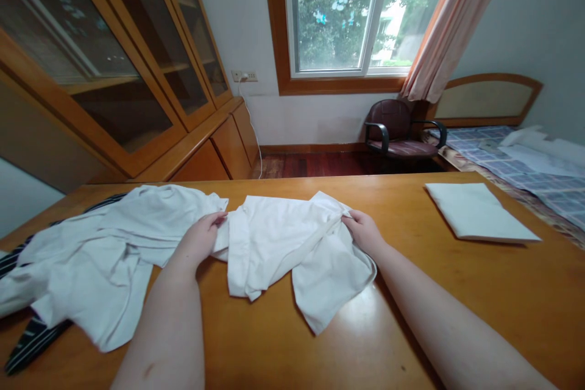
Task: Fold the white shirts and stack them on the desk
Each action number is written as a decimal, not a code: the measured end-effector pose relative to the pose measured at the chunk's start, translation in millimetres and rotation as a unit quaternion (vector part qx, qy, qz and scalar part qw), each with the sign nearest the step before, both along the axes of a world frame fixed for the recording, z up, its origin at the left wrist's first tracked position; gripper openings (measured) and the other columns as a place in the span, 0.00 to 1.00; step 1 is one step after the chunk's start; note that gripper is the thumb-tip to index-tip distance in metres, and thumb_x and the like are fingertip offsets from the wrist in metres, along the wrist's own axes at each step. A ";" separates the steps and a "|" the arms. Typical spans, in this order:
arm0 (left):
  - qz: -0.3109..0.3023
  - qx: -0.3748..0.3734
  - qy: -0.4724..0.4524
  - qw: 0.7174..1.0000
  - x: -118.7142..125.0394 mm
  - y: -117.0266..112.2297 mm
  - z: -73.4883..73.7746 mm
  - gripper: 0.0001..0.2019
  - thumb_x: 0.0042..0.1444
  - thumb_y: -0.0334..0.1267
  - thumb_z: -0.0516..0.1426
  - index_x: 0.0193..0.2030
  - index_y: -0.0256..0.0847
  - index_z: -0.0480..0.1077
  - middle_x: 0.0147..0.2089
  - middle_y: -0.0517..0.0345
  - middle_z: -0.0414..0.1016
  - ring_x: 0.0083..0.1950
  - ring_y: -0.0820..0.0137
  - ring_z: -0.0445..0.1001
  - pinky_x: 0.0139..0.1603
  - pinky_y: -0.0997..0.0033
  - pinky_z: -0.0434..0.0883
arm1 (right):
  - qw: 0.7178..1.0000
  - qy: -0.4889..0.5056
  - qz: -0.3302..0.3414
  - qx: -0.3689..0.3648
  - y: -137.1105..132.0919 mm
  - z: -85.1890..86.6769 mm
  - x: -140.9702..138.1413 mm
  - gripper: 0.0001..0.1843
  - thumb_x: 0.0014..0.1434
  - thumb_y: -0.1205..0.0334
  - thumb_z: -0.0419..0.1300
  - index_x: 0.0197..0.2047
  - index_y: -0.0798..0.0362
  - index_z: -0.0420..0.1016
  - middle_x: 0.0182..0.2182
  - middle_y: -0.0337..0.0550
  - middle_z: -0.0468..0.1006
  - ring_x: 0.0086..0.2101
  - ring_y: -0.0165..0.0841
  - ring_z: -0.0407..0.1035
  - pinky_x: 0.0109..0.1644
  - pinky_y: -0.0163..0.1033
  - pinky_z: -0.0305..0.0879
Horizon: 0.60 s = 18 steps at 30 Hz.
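A white cloth garment [278, 237], partly folded and creased, lies across the middle of the wooden table [256, 347]. My left hand [208, 231] pinches its left end, with the fingertips on the fabric. At the opposite end, my right hand [361, 228] grips a gathered part near the upper right corner. One loose flap hangs toward me, below the right hand. Which part of the garment each hand holds I cannot tell. Just left of my left hand is a heap of white clothing [105, 256], loosely spread.
Black striped cloth [39, 341] sticks out from under the heap. On the table's right lies a flat, folded white item [479, 213]. Beyond the table are a glass-fronted cabinet [201, 116], a dark red armchair [402, 134] and a bed [521, 152].
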<state>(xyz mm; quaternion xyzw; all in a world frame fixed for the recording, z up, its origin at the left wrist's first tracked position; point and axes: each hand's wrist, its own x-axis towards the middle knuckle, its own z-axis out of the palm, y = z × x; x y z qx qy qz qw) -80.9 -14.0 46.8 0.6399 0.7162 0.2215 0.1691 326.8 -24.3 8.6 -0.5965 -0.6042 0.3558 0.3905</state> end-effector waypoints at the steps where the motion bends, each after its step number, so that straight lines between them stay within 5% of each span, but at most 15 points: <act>1: -0.003 -0.025 -0.022 0.999 0.3 0.5 -1.4 0.23 0.49 0.37 0.48 0.50 0.38 0.72 0.50 0.52 0.77 0.50 0.65 0.74 0.53 0.69 0.68 | 1.000 0.001 -0.019 -0.007 1.9 0.2 3.0 0.15 0.53 0.53 0.53 0.29 0.55 0.75 0.29 0.41 0.76 0.34 0.36 0.69 0.37 0.36 0.63; 6: -0.100 -0.052 -0.038 0.993 9.5 -0.5 1.1 0.21 0.51 0.47 0.49 0.45 0.41 0.74 0.54 0.54 0.74 0.56 0.62 0.70 0.59 0.68 0.63 | 0.995 -0.071 -0.073 -0.007 5.5 3.3 8.9 0.15 0.53 0.53 0.53 0.31 0.55 0.74 0.28 0.43 0.75 0.33 0.37 0.69 0.37 0.38 0.64; 10: -0.128 -0.070 -0.016 0.989 19.7 -4.7 8.8 0.20 0.52 0.47 0.48 0.43 0.40 0.74 0.50 0.54 0.76 0.52 0.61 0.72 0.56 0.66 0.64 | 0.971 -0.185 -0.066 0.139 -7.5 12.2 2.1 0.20 0.54 0.61 0.54 0.50 0.56 0.70 0.48 0.53 0.73 0.48 0.41 0.66 0.53 0.46 0.61; 13: -0.130 -0.061 -0.007 0.990 24.9 -5.5 10.7 0.21 0.50 0.45 0.49 0.47 0.41 0.72 0.49 0.57 0.76 0.50 0.61 0.72 0.52 0.68 0.66 | 0.924 -0.262 0.119 0.253 -23.8 23.0 -6.8 0.23 0.55 0.66 0.52 0.55 0.51 0.68 0.56 0.49 0.69 0.56 0.39 0.60 0.62 0.50 0.50; 15: -0.127 -0.041 -0.023 0.991 28.0 -4.7 10.1 0.22 0.51 0.45 0.48 0.49 0.40 0.71 0.51 0.56 0.75 0.51 0.61 0.72 0.53 0.69 0.65 | 0.887 -0.280 0.251 0.267 -32.2 29.1 -13.7 0.23 0.57 0.66 0.52 0.56 0.49 0.67 0.56 0.46 0.69 0.56 0.37 0.61 0.63 0.49 0.47; 18: -0.124 -0.026 -0.059 0.990 33.2 -4.0 9.3 0.24 0.51 0.46 0.47 0.51 0.38 0.71 0.51 0.54 0.75 0.51 0.61 0.71 0.55 0.68 0.64 | 0.874 -0.290 0.309 0.238 -36.9 33.2 -23.1 0.24 0.58 0.59 0.55 0.59 0.50 0.65 0.51 0.48 0.74 0.49 0.38 0.67 0.59 0.49 0.51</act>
